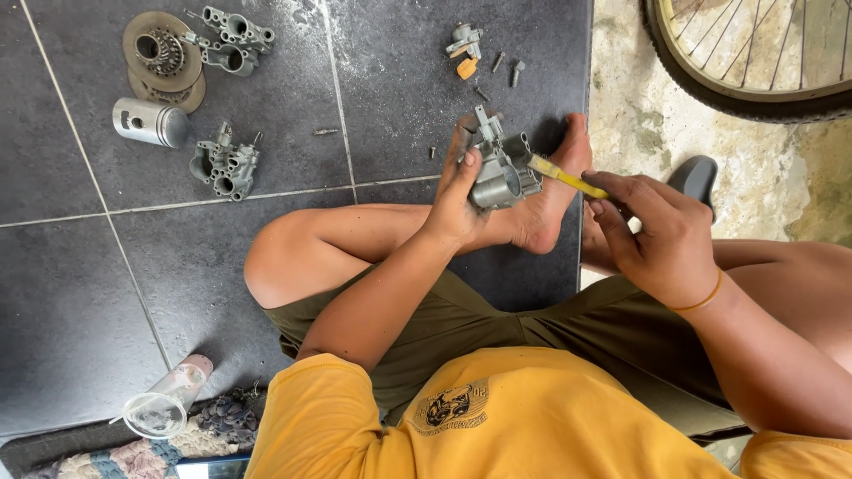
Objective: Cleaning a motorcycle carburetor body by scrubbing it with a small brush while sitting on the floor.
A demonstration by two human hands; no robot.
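My left hand (459, 197) grips a grey metal carburetor body (501, 168), held up over my crossed leg and bare foot (550, 200). My right hand (661, 232) is closed on a yellow-handled screwdriver (568, 178), whose tip reaches into the right side of the carburetor. A thin orange band circles my right wrist. I sit on the dark tiled floor (80, 293) in a yellow shirt and olive shorts.
On the tiles lie two more carburetor bodies (225, 165) (232, 39), a round clutch part (162, 59), a piston (151, 121), small screws (506, 69) and a small fitting (464, 44). A clear cup (167, 401) stands near a rug. A bicycle wheel (754, 53) is at top right.
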